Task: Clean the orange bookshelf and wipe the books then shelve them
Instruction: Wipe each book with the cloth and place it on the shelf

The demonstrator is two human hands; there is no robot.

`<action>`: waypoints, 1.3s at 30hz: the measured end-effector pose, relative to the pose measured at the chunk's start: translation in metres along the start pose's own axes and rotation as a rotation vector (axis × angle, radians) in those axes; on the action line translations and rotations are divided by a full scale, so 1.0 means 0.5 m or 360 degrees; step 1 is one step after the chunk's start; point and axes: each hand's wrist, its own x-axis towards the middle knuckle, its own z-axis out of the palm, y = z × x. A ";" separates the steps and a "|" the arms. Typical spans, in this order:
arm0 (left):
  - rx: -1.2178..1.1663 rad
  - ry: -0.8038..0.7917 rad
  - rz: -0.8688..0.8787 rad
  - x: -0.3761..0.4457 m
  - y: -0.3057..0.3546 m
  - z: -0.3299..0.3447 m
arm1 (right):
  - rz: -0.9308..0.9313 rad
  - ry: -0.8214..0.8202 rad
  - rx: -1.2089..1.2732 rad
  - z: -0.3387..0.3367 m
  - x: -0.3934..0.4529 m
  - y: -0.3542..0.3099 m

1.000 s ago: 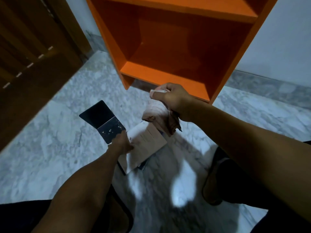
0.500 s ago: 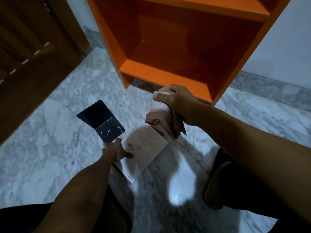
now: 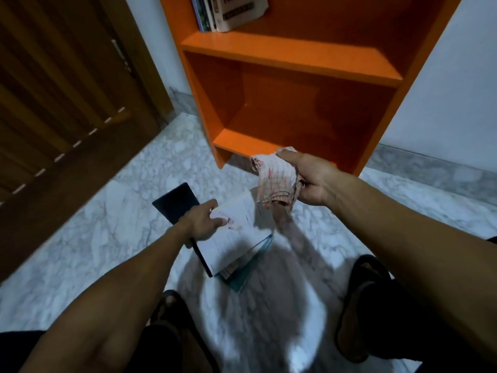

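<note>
Left hand [image 3: 200,222] grips the open book [image 3: 236,238], thumb on page. Right hand [image 3: 313,181], at 2 o'clock, clutches the cloth [image 3: 275,181].

The bookshelf [image 3: 290,53] is bright orange; the cloth [image 3: 274,181] is pale with red checks; the floor [image 3: 94,238] is grey-white marble; the door [image 3: 53,103] is dark brown.

The lower bay of the bookshelf [image 3: 301,103] at 12 o'clock gapes wide, nothing standing in it. Above it, books [image 3: 228,12] crowd the left end of the upper shelf; its right end is bare. On the floor [image 3: 94,232], the way to the bay is blocked by a stack [image 3: 236,238] at centre. A door [image 3: 53,90] closes off 10 o'clock. Bare floor lies open at 8 and 3 o'clock.
</note>
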 end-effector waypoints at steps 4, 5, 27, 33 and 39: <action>-0.0376 0.0269 -0.0030 -0.056 0.074 -0.115 | -0.0057 0.0023 0.0026 0.025 -0.024 -0.032; -0.0427 0.0352 -0.0024 -0.075 0.096 -0.146 | -0.0082 0.0036 0.0058 0.031 -0.026 -0.041; -0.1781 0.0222 0.0189 -0.254 0.292 -0.228 | -0.0710 0.0149 -0.0071 0.059 -0.050 -0.068; -0.1703 0.0444 0.0178 -0.258 0.292 -0.224 | -0.0690 0.0103 -0.0306 0.078 -0.077 -0.081; -0.1700 0.0503 0.0204 -0.269 0.289 -0.228 | -0.1249 0.0527 -0.0271 0.077 -0.071 -0.132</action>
